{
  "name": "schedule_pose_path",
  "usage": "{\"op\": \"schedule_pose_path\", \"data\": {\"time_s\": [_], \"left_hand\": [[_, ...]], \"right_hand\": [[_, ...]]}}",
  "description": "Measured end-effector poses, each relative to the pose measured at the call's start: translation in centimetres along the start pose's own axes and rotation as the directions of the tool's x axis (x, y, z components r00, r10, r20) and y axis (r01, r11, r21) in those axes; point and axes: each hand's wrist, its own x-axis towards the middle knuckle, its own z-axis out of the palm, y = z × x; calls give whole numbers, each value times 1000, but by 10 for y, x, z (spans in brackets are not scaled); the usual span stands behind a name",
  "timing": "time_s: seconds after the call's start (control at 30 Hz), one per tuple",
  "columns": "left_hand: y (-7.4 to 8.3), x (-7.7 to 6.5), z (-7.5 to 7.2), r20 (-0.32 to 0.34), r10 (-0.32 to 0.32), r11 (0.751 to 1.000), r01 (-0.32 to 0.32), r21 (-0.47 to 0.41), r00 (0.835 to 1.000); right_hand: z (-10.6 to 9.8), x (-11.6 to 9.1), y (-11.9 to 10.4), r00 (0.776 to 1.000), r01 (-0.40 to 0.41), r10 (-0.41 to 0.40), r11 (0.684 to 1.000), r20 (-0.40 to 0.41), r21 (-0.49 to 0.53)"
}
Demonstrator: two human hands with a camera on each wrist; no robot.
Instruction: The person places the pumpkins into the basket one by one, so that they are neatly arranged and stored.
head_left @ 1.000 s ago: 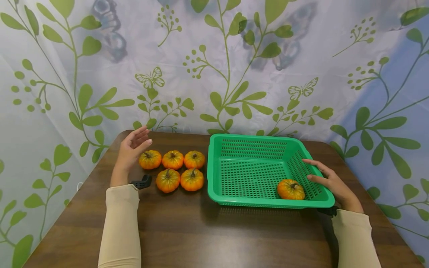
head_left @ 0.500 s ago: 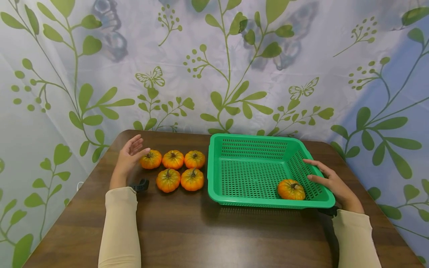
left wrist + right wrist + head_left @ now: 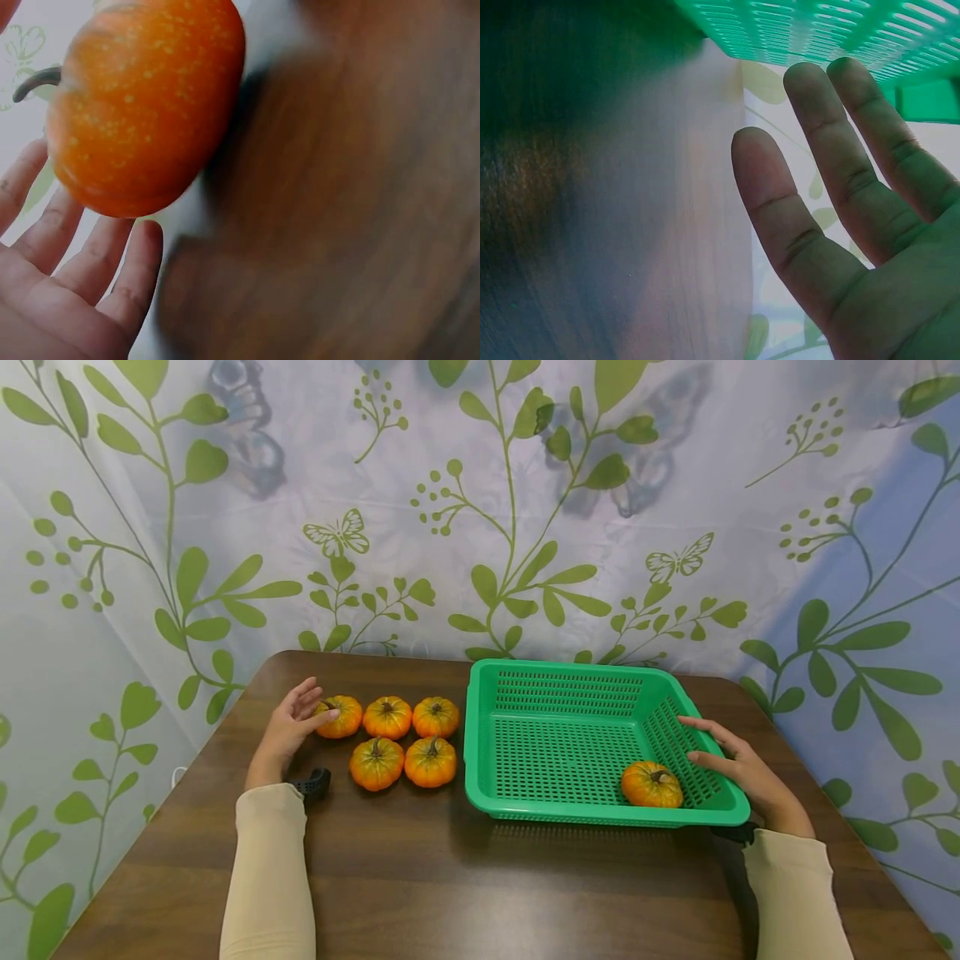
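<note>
1. Head view: the left hand [image 3: 288, 728] was at the left pumpkin [image 3: 343, 717] of the back row, thumb overlapping its side, fingers loosely spread and not closed round it. Firm contact could not be told from there.

2. In the left wrist view, four fingertips stood at the pumpkin's lower edge. That relaxed spread seemed shaped to suit a round, smooth side; no real grip showed.

3. The right hand [image 3: 750, 781] lay at the right rim of the basket [image 3: 570, 812], its fingers mostly straight rather than clenched. The thumb and one finger reached over the rim, while the right wrist view showed three fingers outside, below the slotted wall. The likely reason was to steady the basket.

4. A lone pumpkin [image 3: 651, 785] sat inside the basket, in the near right corner, close to the right hand. The corner walls probably helped stop it rolling.

5. On the table [image 3: 390, 877], left of the basket, two more back-row pumpkins [image 3: 387, 717] stood beside the left one, with two front-row pumpkins [image 3: 376, 764] nearer the person. The tidy rows, stems mostly up, presumably made each easy to reach with the left hand.

6. No brand, label or writing could be read on the pumpkins or basket; the cloth [image 3: 420, 460] behind bore only printed leaves and butterflies.
</note>
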Motion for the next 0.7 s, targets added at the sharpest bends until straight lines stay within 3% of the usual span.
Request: {"op": "schedule_pose_path", "data": {"time_s": [0.4, 0.7], "left_hand": [[-13, 1, 0, 50, 44, 997, -47, 59, 998], [-17, 3, 0, 81, 20, 990, -32, 138, 997]], "right_hand": [[0, 0, -1, 1000, 14, -14, 1000, -3, 2], [0, 0, -1, 1000, -18, 18, 1000, 1, 5]]}}
